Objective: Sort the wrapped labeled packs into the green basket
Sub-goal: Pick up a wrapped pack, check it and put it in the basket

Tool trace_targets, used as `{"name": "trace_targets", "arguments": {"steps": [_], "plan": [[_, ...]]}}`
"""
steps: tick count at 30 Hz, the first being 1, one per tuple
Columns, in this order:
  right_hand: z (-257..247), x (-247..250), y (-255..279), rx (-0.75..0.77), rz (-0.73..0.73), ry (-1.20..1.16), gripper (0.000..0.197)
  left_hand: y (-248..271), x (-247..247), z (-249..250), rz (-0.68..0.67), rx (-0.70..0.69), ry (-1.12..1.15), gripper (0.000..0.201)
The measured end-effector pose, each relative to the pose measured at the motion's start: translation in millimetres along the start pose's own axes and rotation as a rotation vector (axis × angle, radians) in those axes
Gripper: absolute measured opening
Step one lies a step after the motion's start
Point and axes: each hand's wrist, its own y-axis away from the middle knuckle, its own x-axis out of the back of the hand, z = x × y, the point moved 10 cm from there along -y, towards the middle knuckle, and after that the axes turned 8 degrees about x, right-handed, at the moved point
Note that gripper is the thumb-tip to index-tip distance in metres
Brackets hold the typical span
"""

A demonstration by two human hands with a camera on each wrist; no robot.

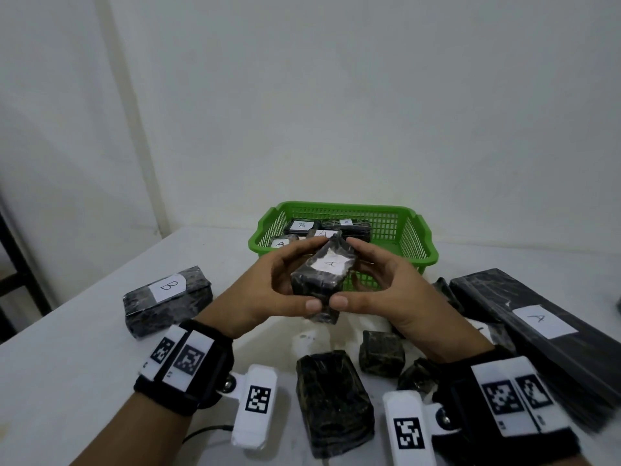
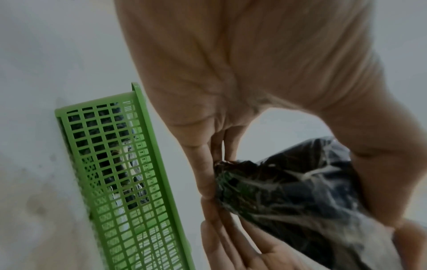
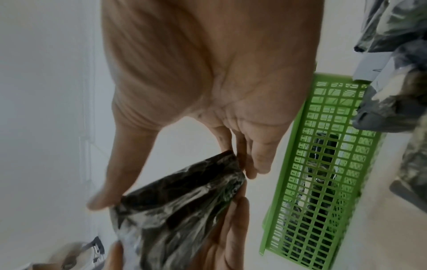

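Head view, left to right. At left centre a dark plastic-wrapped rectangular pack with a white label marked B [image 1: 168, 302] lies on the white table [image 1: 67, 364], well apart from the hands.

At centre, the left hand [image 1: 268, 287] and right hand [image 1: 386, 287] together grip a small dark wrapped pack with a white label marked A [image 1: 322, 274], held off the table. Fingers curl round its far end and both thumbs press its near end, thumb tips almost touching. The pack is tilted, label facing up. In the left wrist view the left fingers [image 2: 203, 173] press the pack's crinkled end [image 2: 289, 182]; in the right wrist view the right hand's fingers [image 3: 251, 157] meet its upper corner [image 3: 184, 197].

Directly behind the held pack, at upper centre, stands the green perforated plastic basket [image 1: 416, 243]. It contains several dark wrapped packs [image 1: 336, 227], labels reading B and A. The hands and held pack hide part of the basket's near wall.

Below the hands, unlabeled-side dark wrapped blocks lie on the table: a large one [image 1: 332, 401] at lower centre and a smaller cube [image 1: 381, 353] to its right.

At right, a long flat dark wrapped pack with a white label marked A [image 1: 537, 321] lies just beside the basket's near right corner, partly hidden by the right wrist.
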Motion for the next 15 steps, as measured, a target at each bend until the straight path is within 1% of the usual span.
{"name": "trace_targets", "arguments": {"steps": [2, 3, 5, 6, 7, 10, 12, 14, 15], "plan": [[3.4, -4.9, -1.2, -0.027, -0.023, -0.135, 0.086, 1.6, -5.9, -0.4, -0.048, 0.020, -0.014, 0.095], [5.0, -4.4, -2.0, -0.045, 0.005, -0.187, 0.074, 2.0, -10.1, -2.1, -0.074, 0.035, -0.036, 0.096], [10.1, 6.1, -3.3, -0.078, 0.131, -0.206, 0.047, 1.3, -16.7, -7.3, -0.106, 0.065, -0.076, 0.099], [12.5, 13.1, -3.3, -0.085, 0.195, -0.200, 0.037, 0.3, -17.8, -9.7, -0.103, 0.079, -0.075, 0.099], [14.1, 19.0, -2.7, -0.086, 0.243, -0.207, 0.031, -1.4, -17.2, -12.1, -0.094, 0.093, -0.067, 0.097], [15.1, 37.6, 0.3, -0.075, 0.378, -0.269, 0.027, -5.0, -7.3, -15.5, -0.020, 0.121, -0.041, 0.085], [14.7, 49.1, 2.7, -0.071, 0.463, -0.329, 0.018, -4.6, -2.1, -17.3, 0.008, 0.138, -0.002, 0.079], [16.7, 54.7, 4.7, -0.074, 0.515, -0.346, 0.019, -4.1, -5.5, -19.4, -0.005, 0.161, 0.005, 0.083], [18.6, 54.2, 5.1, -0.081, 0.517, -0.349, 0.017, -4.6, -7.0, -19.4, 0.000, 0.163, -0.003, 0.079]]}}
